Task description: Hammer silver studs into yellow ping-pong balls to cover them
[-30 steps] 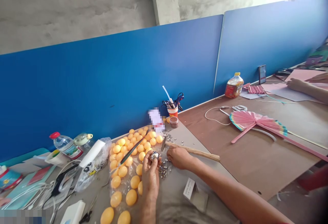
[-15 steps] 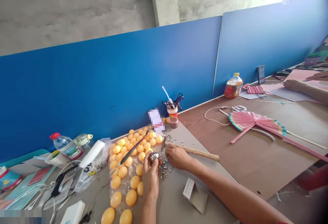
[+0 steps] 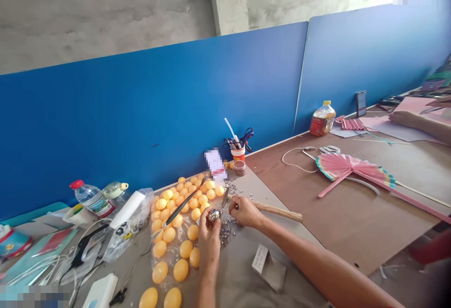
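Observation:
My left hand [image 3: 209,236] is closed round a small ball covered in shiny silver studs [image 3: 214,214], held just above the table. My right hand [image 3: 244,211] sits right beside the ball with fingers pinched; what it pinches is too small to see. A heap of loose silver studs [image 3: 227,230] lies under and between the hands. Several orange table-tennis balls [image 3: 176,233] lie on clear plastic to the left. A hammer [image 3: 262,206] with a wooden handle rests behind my right hand.
A blue partition [image 3: 176,111] backs the table. Bottles [image 3: 90,198], cables and a white tube crowd the left. A cup of pens [image 3: 238,149] stands at the back. A pink paper fan [image 3: 348,169] lies on brown board; another person's hand [image 3: 405,119] rests far right. A folded card [image 3: 268,266] lies near.
My right hand has lifted a little from the stud heap and come closer to the studded ball. The left hand has kept the ball almost still.

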Motion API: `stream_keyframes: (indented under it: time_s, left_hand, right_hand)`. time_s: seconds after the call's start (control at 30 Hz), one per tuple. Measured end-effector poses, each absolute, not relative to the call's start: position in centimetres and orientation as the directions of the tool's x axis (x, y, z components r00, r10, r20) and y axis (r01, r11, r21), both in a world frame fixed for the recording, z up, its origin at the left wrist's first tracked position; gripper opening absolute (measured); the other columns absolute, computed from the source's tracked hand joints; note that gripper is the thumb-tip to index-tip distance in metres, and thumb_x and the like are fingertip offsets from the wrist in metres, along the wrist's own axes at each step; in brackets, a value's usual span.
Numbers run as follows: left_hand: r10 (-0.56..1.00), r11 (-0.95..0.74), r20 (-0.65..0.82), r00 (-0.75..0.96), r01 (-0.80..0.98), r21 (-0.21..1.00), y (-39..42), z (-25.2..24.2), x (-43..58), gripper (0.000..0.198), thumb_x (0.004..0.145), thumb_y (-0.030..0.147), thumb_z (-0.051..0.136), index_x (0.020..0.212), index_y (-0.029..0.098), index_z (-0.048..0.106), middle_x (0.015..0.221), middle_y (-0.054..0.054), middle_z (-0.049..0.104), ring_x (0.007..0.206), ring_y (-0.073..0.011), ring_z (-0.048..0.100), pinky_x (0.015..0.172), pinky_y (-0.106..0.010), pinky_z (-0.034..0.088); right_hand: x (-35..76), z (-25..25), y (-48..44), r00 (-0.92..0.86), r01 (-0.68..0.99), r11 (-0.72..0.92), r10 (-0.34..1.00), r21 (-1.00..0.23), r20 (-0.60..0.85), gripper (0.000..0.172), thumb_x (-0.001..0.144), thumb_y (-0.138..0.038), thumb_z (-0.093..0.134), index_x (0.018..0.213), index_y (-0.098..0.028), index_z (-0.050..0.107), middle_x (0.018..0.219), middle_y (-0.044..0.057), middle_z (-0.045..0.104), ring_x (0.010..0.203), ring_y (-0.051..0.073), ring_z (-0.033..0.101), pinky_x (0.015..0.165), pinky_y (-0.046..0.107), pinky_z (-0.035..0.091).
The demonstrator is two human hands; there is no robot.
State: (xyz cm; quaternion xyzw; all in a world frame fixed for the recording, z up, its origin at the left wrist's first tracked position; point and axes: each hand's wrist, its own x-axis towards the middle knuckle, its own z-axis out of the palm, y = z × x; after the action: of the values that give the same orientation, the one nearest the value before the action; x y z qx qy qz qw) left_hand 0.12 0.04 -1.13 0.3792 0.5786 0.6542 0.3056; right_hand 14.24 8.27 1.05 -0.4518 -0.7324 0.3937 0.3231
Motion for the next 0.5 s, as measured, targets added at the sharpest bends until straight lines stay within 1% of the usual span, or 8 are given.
stream_keyframes:
  time_s: [0.1, 0.2, 0.27, 0.33, 0.4, 0.5]
  left_hand:
    - [0.852, -0.106, 0.101, -0.513, 0.019, 0.994, -0.1, -1.0, 0.2, 0.053, 0.073, 0.043, 0.074, 0.119, 0.019, 0.064, 0.105, -0.011, 0.07, 0.096, -0.0257, 0.067, 0.085, -0.037, 0.054]
    - [0.866, -0.096, 0.059, -0.497, -0.049, 0.994, -0.2, -1.0, 0.1, 0.053, 0.077, 0.044, 0.072, 0.124, 0.021, 0.062, 0.097, -0.008, 0.069, 0.084, -0.0234, 0.067, 0.075, -0.035, 0.055]
    - [0.874, -0.106, 0.006, -0.486, -0.177, 0.979, -0.1, -0.9, 0.2, 0.057, 0.075, 0.041, 0.074, 0.127, 0.023, 0.06, 0.092, -0.006, 0.068, 0.074, -0.02, 0.066, 0.067, -0.032, 0.055]
    - [0.878, -0.129, -0.046, -0.477, -0.329, 0.936, -0.1, -0.6, 0.3, 0.059, 0.071, 0.037, 0.078, 0.126, 0.024, 0.06, 0.091, -0.004, 0.067, 0.069, -0.0168, 0.064, 0.063, -0.029, 0.053]
    - [0.882, -0.153, -0.085, -0.464, -0.451, 0.88, -0.1, -0.2, 0.4, 0.055, 0.071, 0.036, 0.079, 0.122, 0.025, 0.063, 0.094, -0.004, 0.067, 0.072, -0.016, 0.065, 0.065, -0.028, 0.053]
    - [0.891, -0.16, -0.122, -0.437, -0.553, 0.818, -0.2, 0.5, 0.6, 0.047, 0.07, 0.035, 0.079, 0.114, 0.024, 0.066, 0.096, -0.004, 0.068, 0.075, -0.0163, 0.066, 0.068, -0.029, 0.054]
  right_hand:
    - [14.1, 0.6, 8.4, -0.387, 0.325, 0.205, 0.92, -0.923, 0.068, 0.013, 0.062, -0.006, 0.049, 0.062, -0.019, 0.052, 0.056, -0.004, 0.056, 0.055, 0.012, 0.055, 0.056, 0.021, 0.039]
    - [13.8, 0.0, 8.7, -0.403, 0.213, 0.076, 0.915, -0.974, -0.017, 0.011, 0.067, -0.011, 0.05, 0.069, -0.021, 0.049, 0.047, -0.009, 0.046, 0.042, 0.01, 0.047, 0.047, 0.021, 0.034]
    - [13.8, -0.2, 8.8, -0.422, 0.135, 0.037, 0.906, -0.99, -0.024, 0.009, 0.07, -0.014, 0.052, 0.073, -0.021, 0.049, 0.046, -0.01, 0.045, 0.039, 0.009, 0.044, 0.044, 0.02, 0.032]
    - [13.8, -0.3, 8.9, -0.44, 0.076, 0.031, 0.898, -0.997, -0.006, 0.006, 0.072, -0.017, 0.054, 0.075, -0.021, 0.05, 0.047, -0.01, 0.046, 0.04, 0.009, 0.043, 0.045, 0.02, 0.032]
    - [13.9, -0.2, 8.9, -0.455, 0.047, 0.021, 0.89, -0.999, -0.003, 0.004, 0.075, -0.019, 0.054, 0.074, -0.02, 0.051, 0.046, -0.009, 0.047, 0.041, 0.008, 0.042, 0.045, 0.02, 0.031]
    - [13.9, 0.0, 8.7, -0.469, 0.028, 0.008, 0.883, -1.0, -0.006, 0.008, 0.078, -0.021, 0.055, 0.072, -0.02, 0.05, 0.046, -0.008, 0.049, 0.042, 0.008, 0.041, 0.046, 0.02, 0.029]
